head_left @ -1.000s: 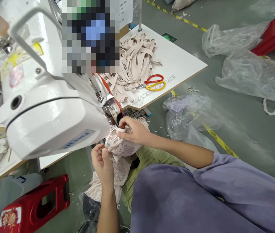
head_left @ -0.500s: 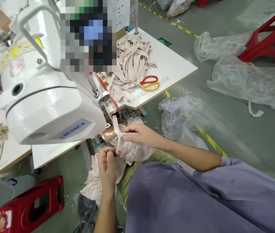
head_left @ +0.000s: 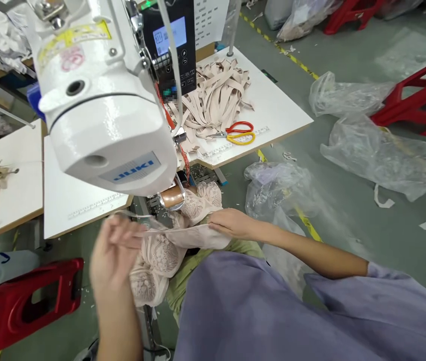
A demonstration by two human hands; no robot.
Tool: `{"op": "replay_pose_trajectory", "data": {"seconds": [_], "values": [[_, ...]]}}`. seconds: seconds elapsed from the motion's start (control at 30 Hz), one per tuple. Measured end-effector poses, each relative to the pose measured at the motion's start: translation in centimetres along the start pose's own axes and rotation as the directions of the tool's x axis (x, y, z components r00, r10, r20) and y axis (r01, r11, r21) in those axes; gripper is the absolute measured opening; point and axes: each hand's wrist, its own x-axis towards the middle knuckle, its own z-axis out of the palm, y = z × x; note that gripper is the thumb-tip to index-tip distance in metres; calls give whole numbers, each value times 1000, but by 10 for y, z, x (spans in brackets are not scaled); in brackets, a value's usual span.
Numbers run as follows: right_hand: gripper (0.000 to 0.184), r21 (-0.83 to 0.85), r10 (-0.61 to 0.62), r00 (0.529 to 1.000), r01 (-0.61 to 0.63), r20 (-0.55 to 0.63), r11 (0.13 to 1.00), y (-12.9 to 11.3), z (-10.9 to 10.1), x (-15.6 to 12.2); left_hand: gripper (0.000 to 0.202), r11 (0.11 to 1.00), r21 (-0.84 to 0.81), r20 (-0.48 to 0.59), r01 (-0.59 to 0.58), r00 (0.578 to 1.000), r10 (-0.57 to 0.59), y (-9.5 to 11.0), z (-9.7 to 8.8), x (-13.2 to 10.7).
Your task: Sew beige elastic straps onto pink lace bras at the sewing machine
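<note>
A pink lace garment (head_left: 160, 260) hangs in my lap below the head of a white sewing machine (head_left: 108, 115). My left hand (head_left: 113, 253), blurred by motion, is out to the left with its fingers pinched on a pale strap (head_left: 183, 234) that stretches across to my right hand. My right hand (head_left: 231, 224) rests closed on the strap and lace just below the machine's copper-coloured cylinder arm (head_left: 171, 197).
A heap of beige straps (head_left: 213, 98) and red-and-yellow scissors (head_left: 239, 133) lie on the white table (head_left: 276, 108). Clear plastic bags (head_left: 378, 150) lie on the floor to the right. A red stool (head_left: 13, 306) stands at lower left, red stool legs (head_left: 419, 98) at right.
My left hand has swung out to the left, pulling the strap taut. My right hand moved a little right and down. The view tilted up, showing the machine's control panel.
</note>
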Motion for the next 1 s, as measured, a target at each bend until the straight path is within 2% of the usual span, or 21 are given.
{"op": "replay_pose_trajectory", "data": {"seconds": [0.07,0.17,0.27,0.37,0.4,0.43,0.47,0.5,0.53,0.57,0.6,0.67,0.7,0.73,0.83,0.9,1.0], "values": [[41,-56,-5,999,7,38,998,14,-2,-7,28,981,112,-133,-156,976,170,26,-36,4],[39,-6,-7,999,7,54,1000,24,-9,-16,35,940,201,-242,-276,916,320,47,-87,13],[38,203,80,996,-84,25,975,26,-14,-21,37,935,173,-344,-310,871,352,54,-127,25],[36,388,271,961,-232,-49,892,27,-6,-21,47,957,99,-493,-274,821,287,52,-146,36],[34,423,345,931,-266,-121,866,27,-1,-20,49,962,67,-526,-263,810,258,48,-145,38],[32,449,412,883,-281,-227,848,27,6,-18,50,969,31,-528,-243,819,222,43,-139,39],[31,467,461,816,-275,-350,841,26,12,-17,49,975,2,-519,-221,834,190,35,-130,38],[30,468,484,740,-258,-467,845,25,18,-14,44,986,-30,-420,-167,897,139,24,-116,36],[28,449,482,683,-246,-548,859,23,24,-11,38,994,-39,-355,-97,932,77,10,-100,32],[24,414,463,671,-247,-579,876,19,28,-7,30,998,-36,-315,-45,949,31,-6,-82,29],[19,372,434,703,-254,-563,893,14,30,-3,23,999,-26,-270,22,963,-28,-24,-63,25],[17,320,371,830,-248,-417,914,2,30,8,20,988,22,-162,156,975,-150,-57,-26,17],[19,331,345,880,-235,-326,914,-5,28,13,21,968,116,-38,222,975,-219,-72,-11,12],[21,365,327,911,-223,-253,904,-11,24,18,24,957,177,58,228,969,-242,-84,3,8],[30,473,311,941,-216,-131,854,-28,10,31,31,926,361,235,112,950,-206,-101,26,-4],[33,479,297,951,-222,-86,849,-35,-1,35,33,881,473,303,3,939,-166,-102,31,-8],[27,415,229,973,-193,-38,889,-43,-14,38,36,796,590,384,-133,914,-132,-99,32,-8]]}}
